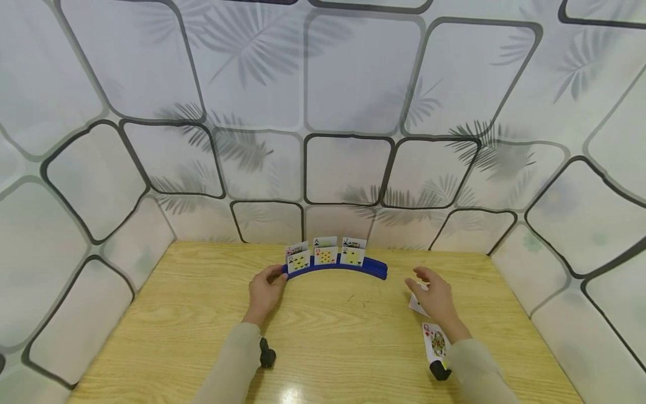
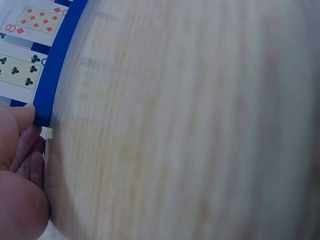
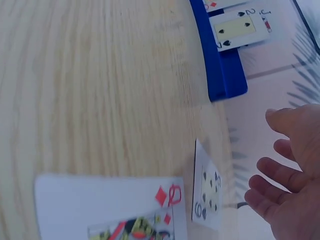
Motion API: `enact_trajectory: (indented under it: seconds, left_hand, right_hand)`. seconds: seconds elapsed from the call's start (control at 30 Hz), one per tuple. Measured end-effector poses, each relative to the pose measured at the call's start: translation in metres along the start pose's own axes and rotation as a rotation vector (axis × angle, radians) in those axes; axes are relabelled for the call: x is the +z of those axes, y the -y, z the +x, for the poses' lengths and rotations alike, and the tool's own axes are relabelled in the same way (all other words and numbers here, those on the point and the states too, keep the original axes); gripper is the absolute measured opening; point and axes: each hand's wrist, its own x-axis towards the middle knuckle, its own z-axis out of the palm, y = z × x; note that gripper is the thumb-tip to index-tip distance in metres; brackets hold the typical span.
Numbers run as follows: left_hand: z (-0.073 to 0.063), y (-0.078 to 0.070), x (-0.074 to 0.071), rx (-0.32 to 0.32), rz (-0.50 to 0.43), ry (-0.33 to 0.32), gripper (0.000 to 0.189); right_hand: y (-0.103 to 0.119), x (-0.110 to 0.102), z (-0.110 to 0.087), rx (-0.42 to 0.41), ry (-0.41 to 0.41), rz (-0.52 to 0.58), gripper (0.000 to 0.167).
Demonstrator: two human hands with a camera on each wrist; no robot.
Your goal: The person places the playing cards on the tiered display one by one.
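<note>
A curved blue card holder [image 1: 374, 268] stands on the table near the back wall. My left hand [image 1: 266, 292] pinches its left end, thumb in front and fingers behind. Two rows of cards stand in it: a clubs card [image 1: 299, 262], an eight of diamonds [image 1: 326, 256] and a two of spades [image 1: 351, 257] in front, with two jacks and an ace behind. To the right, my right hand [image 1: 435, 297] hovers with relaxed fingers and holds nothing. Below it are a spades card [image 3: 206, 190], partly hidden in the head view, and a queen of diamonds [image 1: 436, 340].
The light wood table [image 1: 333, 331] reaches to patterned fabric walls [image 1: 348, 168] at the back and both sides. A black wrist camera [image 1: 267, 353] sits on the left sleeve, and another camera [image 1: 440, 370] on the right one overlaps the queen's lower edge.
</note>
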Motion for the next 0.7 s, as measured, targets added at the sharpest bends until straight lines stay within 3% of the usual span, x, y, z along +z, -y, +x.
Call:
enact_trajectory:
  seconds: [0.3,0.7]
  left_hand:
    - [0.0,-0.001,-0.001,0.003,-0.003,-0.004,0.025]
    - [0.0,0.001,0.0,-0.005,-0.006,-0.005,0.025]
  right_hand:
    - [-0.019,-0.016,-0.01,0.093,0.08,-0.081,0.061]
    - [-0.039,-0.023,-0.016,0.108,0.142,-0.161,0.072]
